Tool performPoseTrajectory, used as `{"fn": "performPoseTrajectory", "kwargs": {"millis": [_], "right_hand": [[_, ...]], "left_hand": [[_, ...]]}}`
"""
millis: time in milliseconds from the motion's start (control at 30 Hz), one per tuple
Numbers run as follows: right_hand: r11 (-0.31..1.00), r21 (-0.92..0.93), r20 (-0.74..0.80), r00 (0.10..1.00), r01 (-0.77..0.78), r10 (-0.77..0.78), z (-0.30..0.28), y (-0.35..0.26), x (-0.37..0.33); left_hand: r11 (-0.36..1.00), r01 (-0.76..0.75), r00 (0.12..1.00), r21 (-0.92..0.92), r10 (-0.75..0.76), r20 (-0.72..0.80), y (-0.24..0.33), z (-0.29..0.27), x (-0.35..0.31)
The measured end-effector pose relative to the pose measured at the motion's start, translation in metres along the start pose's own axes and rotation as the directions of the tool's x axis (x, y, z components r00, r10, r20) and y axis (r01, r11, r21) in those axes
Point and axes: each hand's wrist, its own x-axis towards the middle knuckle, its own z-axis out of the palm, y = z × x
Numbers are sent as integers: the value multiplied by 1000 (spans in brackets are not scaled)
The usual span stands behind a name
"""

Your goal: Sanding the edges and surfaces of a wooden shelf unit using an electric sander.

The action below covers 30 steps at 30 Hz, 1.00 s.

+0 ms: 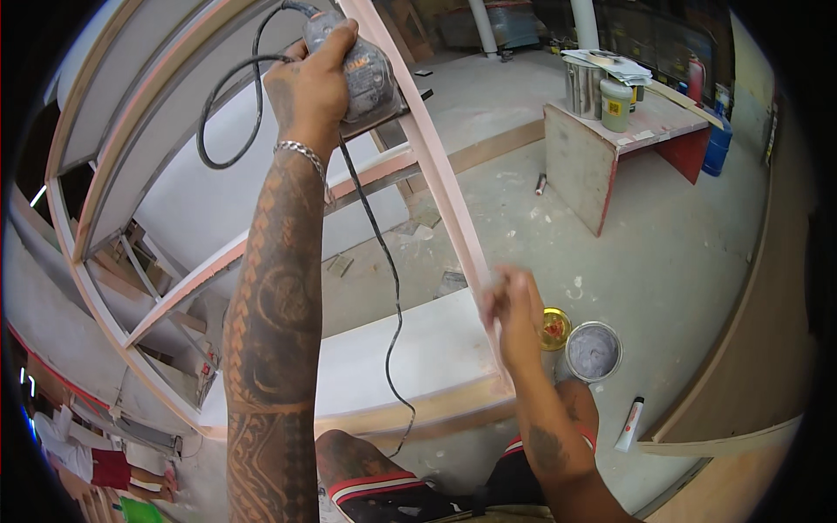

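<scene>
My left hand (pixel 309 87) is wrapped round a dark, dusty electric sander (pixel 370 87) at the top of the view, beside a long pinkish frame bar (pixel 449 192). A black power cord (pixel 390 296) loops from the sander and hangs down past my left forearm. Lower on the same bar is my right hand (pixel 514 305), blurred by motion. Its fingers seem curled against the bar's edge, but their exact hold cannot be made out. Curved white panels with pinkish and bare wooden edges (pixel 200 283) make up the structure to the left.
An open tin of grey paste (pixel 595 352) stands on the floor beside a gold-coloured lid (pixel 555 329). A white tube (pixel 629 425) lies nearby. Farther back, a low table (pixel 575 166) bears cans and a tub (pixel 615 106). Another person (pixel 87 458) is at lower left.
</scene>
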Motion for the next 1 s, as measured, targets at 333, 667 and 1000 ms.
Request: {"fn": "performPoseTrajectory", "kwargs": {"millis": [333,667,1000], "right_hand": [[905,-169,-91,921,-390,380,-97,97,-117],[904,-213,-27,927,-371,375,-111,105,-107],[893,-219,-47,918,-394,394,-118,105,-105]], "left_hand": [[992,-86,996,-94,86,0,2,-1,13],[998,-3,1000,-69,4,23,-25,-22,-11],[998,-55,998,-39,56,20,-25,-23,-18]]}}
